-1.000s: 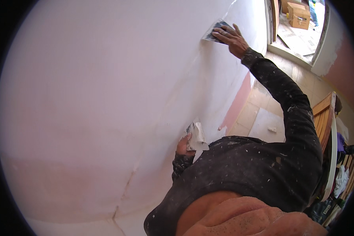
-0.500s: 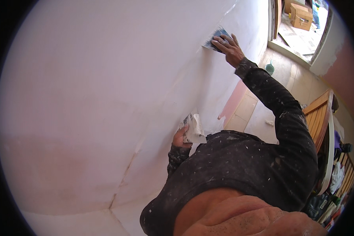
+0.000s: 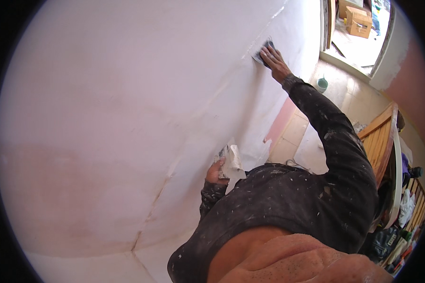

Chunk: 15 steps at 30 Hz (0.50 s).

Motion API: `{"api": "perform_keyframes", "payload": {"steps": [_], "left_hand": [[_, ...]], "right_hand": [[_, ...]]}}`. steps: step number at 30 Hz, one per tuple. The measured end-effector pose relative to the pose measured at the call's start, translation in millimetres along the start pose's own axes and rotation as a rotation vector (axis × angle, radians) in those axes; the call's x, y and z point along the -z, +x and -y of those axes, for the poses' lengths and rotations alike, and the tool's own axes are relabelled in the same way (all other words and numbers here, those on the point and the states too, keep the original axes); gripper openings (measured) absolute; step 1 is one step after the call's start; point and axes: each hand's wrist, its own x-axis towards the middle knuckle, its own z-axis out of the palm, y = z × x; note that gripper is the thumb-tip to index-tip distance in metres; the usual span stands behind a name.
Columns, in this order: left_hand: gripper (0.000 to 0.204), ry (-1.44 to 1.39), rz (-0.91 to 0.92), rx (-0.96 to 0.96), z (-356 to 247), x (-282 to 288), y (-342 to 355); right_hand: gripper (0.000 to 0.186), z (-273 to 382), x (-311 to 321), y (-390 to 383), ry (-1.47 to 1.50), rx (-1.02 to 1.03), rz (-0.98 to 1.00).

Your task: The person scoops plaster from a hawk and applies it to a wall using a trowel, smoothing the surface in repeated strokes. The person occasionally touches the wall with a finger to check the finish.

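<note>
My right hand [image 3: 276,63] reaches far up and presses a wide, dark putty knife [image 3: 264,52] against the pale wall [image 3: 127,85], fingers spread over the blade. Near the blade, a whitish seam [image 3: 257,41] runs diagonally along the wall. Close to my body, my left hand [image 3: 216,172] grips a second putty knife [image 3: 232,162], whose broad blade carries a load of white paste. Its handle is hidden by my fingers. Lower on the wall, the same line shows as a brownish crack [image 3: 148,217].
Beyond a doorway at the upper right stands a cardboard box [image 3: 359,22]. A green bucket [image 3: 322,85] rests on the tiled floor [image 3: 295,129]. At my right are a slatted wooden piece of furniture [image 3: 378,137] and a black bag [image 3: 385,243] among clutter.
The putty knife in my right hand has turned more edge-on and shifted slightly right and down, leaving more of the seam visible. The loaded knife in my left hand sits slightly lower.
</note>
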Motion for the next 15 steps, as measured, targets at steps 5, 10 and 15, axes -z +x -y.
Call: {"api": "perform_keyframes", "payload": {"steps": [5, 10, 15], "left_hand": [[0.04, -0.031, 0.019, 0.002, 5, 20, 9], [0.039, -0.006, 0.046, 0.005, 3, 9, 8], [0.038, -0.015, 0.083, 0.024, 8, 16, 3]], "right_hand": [[0.078, -33, 39, -18, -0.193, -0.035, 0.219], [0.07, 14, 55, 56, -0.233, 0.121, 0.153], [0.068, 6, 63, -10, -0.342, 0.176, 0.517]]}}
